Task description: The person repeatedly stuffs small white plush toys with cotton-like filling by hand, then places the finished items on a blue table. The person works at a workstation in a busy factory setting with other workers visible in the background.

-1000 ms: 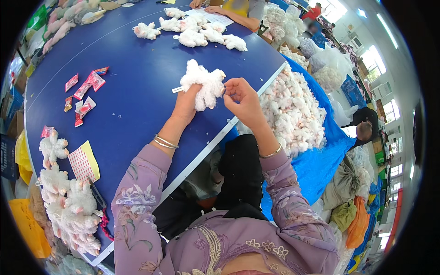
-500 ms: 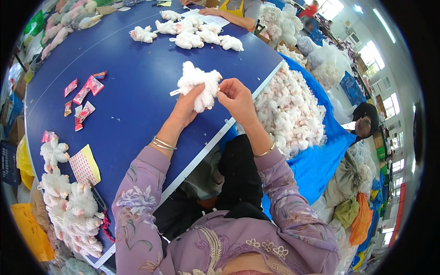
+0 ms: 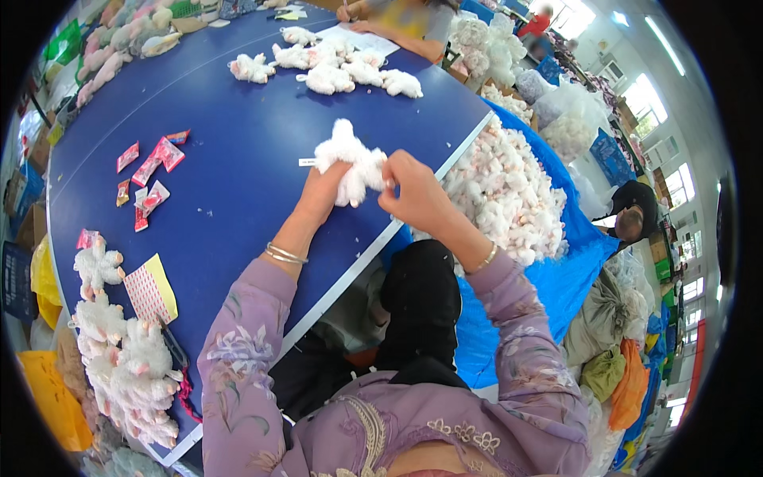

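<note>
Head view is showing, nearest on the left, a row of finished white plush toys (image 3: 119,358) lying along the near-left edge of the blue table (image 3: 230,143), with a yellow-backed card (image 3: 151,290) just beside them. Farther in, the left hand (image 3: 326,187) is closing around the lower part of a white fluffy toy (image 3: 350,163), its wrist wearing thin bangles (image 3: 284,254). The right hand (image 3: 413,195) is pinching the toy's right side with fingers drawn together. Compared with half a second ago, both hands are sitting a little nearer the table's right edge, and the toy is staying clamped between them just above the tabletop. Red and pink packets (image 3: 147,179) are lying well apart to the left. Right of the table, a heap of white toys (image 3: 501,191) is filling a blue sheet (image 3: 556,286). Farthest off, more white toys (image 3: 334,67) are clustering near another person's hand (image 3: 346,12).
</note>
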Demonstrator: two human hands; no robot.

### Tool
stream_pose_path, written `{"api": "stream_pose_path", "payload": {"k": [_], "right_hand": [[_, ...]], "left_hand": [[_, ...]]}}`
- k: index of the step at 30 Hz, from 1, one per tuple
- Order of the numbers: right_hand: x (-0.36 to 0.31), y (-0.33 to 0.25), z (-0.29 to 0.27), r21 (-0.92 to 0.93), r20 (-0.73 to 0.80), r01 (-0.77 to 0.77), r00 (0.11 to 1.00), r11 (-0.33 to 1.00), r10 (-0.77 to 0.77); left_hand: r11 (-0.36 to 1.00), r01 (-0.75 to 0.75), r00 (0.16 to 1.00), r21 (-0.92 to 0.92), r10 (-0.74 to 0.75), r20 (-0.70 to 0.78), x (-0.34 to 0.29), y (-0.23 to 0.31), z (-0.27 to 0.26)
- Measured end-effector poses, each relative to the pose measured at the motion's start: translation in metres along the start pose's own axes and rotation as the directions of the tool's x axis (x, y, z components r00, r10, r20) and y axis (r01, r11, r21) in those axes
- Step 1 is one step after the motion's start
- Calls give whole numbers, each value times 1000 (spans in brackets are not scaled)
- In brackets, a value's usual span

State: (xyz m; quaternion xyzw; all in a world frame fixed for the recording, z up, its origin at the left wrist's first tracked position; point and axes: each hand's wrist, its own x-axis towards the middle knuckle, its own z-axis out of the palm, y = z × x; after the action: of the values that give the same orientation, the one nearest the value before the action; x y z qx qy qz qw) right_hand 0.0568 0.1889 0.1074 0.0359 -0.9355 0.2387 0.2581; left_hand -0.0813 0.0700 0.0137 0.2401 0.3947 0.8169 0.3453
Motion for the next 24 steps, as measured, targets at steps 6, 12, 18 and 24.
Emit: {"api": "stream_pose_path", "payload": {"k": [6, 12, 18, 24], "right_hand": [[-2, -8, -40, 24, 330, 244, 913, 969, -238], [-11, 5, -35, 286, 130, -150, 985, 946, 117], [-7, 7, -22, 189, 49, -101, 994, 977, 93], [1, 3, -20, 197, 72, -109, 993, 974, 97]], "left_hand": [[999, 25, 998, 43, -22, -52, 0, -18, 3], [991, 77, 997, -111, -75, 20, -6, -5, 15], [978, 171, 983, -117, -162, 83, -1, -9, 4], [971, 205, 977, -123, -195, 90, -2, -3, 6]]}}
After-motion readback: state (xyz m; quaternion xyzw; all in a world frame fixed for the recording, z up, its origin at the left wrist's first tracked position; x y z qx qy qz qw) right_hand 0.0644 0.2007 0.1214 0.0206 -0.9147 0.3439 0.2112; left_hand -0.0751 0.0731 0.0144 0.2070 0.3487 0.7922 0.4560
